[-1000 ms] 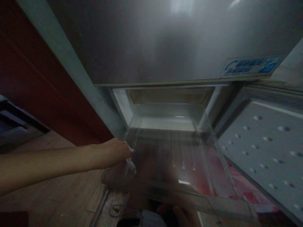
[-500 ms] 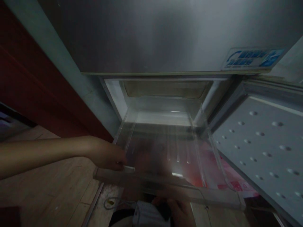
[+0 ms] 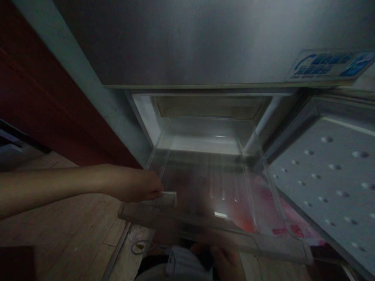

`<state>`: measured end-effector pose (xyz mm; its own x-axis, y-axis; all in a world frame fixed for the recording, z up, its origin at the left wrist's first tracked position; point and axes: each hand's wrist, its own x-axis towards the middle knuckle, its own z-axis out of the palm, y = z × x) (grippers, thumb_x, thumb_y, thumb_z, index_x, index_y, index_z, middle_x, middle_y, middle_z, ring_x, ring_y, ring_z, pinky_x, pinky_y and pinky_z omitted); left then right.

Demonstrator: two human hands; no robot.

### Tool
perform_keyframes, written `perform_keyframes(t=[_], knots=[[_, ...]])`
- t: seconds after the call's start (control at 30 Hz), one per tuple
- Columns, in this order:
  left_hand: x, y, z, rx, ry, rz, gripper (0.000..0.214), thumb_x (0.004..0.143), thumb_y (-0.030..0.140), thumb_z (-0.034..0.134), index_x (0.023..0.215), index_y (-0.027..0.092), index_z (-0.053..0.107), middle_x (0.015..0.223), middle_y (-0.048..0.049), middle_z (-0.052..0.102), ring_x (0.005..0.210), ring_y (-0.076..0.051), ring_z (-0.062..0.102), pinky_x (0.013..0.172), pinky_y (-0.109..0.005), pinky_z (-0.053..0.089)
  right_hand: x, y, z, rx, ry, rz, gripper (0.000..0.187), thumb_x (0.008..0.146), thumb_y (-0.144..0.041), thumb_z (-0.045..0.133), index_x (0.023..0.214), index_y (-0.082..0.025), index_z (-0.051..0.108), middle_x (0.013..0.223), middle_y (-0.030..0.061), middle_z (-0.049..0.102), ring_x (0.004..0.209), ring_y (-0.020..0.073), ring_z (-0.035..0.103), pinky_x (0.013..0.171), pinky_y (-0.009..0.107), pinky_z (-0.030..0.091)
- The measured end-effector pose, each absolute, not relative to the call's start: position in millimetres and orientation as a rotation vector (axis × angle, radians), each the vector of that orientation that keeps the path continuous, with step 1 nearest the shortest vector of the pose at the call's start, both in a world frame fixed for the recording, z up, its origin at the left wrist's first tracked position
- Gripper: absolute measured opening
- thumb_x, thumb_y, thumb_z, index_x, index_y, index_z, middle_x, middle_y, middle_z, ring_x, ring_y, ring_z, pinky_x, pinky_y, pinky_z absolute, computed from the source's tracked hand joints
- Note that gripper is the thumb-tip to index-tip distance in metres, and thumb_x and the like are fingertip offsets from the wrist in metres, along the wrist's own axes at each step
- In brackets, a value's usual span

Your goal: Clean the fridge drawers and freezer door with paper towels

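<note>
A clear plastic drawer is pulled out of the lower fridge compartment, its pale front rim towards me. Over the drawer's left front corner, my left hand is closed with the knuckles up. It grips a small pale flat piece, whose end sticks out to the right; its kind is unclear. Low in the frame, what looks like my right hand is in shadow below the drawer front. It is next to a grey-white item and something dark. Its fingers are too dim to read.
The opened lower fridge door, with raised bumps, is to the right. Above hangs the shut upper door with a blue sticker. A red panel is at left, over wooden flooring. Pink printed plastic shows under the drawer.
My left hand has moved slightly right and away from me over the drawer, and more of the pale piece shows. The camera view has shifted a little. The drawer remains pulled out.
</note>
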<state>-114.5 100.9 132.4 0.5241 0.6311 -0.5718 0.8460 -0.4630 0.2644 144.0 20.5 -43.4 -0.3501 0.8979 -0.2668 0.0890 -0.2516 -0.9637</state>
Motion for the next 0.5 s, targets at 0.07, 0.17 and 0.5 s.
perform_keyframes(t=[0.07,0.17,0.5], knots=[[-107.7,98.3,134.8,2.099,1.143,-0.707,0.032,0.091,0.016,0.039,0.086,0.010,0.069,0.078,-0.0075,0.072,0.062,-0.011,0.059,0.052,-0.018,0.036,144.0,19.9,-44.8,-1.259,-1.360,1.652,0.038,0.077,-0.051,0.054,0.069,-0.020,0.074,0.073,0.0052,0.070,0.068,0.0172,0.062,0.073,0.024,0.050],[-101.4,98.3,132.4,1.935,1.119,-0.767,0.034,0.092,0.020,0.037,0.092,0.008,0.069,0.085,-0.0106,0.071,0.069,-0.014,0.060,0.056,-0.020,0.037,143.1,19.5,-45.1,-1.240,-1.329,1.643,0.036,0.077,-0.050,0.055,0.068,-0.020,0.073,0.068,0.0044,0.069,0.064,0.0163,0.060,0.073,0.025,0.051],[-69.9,104.3,104.2,1.932,1.182,-0.612,0.045,0.095,0.026,0.028,0.089,0.009,0.069,0.083,-0.0112,0.071,0.067,-0.015,0.061,0.056,-0.021,0.040,137.6,22.2,-35.3,-1.110,-1.273,1.761,0.045,0.079,-0.058,0.052,0.072,-0.020,0.074,0.074,0.0066,0.071,0.080,0.0197,0.066,0.080,0.027,0.051]])
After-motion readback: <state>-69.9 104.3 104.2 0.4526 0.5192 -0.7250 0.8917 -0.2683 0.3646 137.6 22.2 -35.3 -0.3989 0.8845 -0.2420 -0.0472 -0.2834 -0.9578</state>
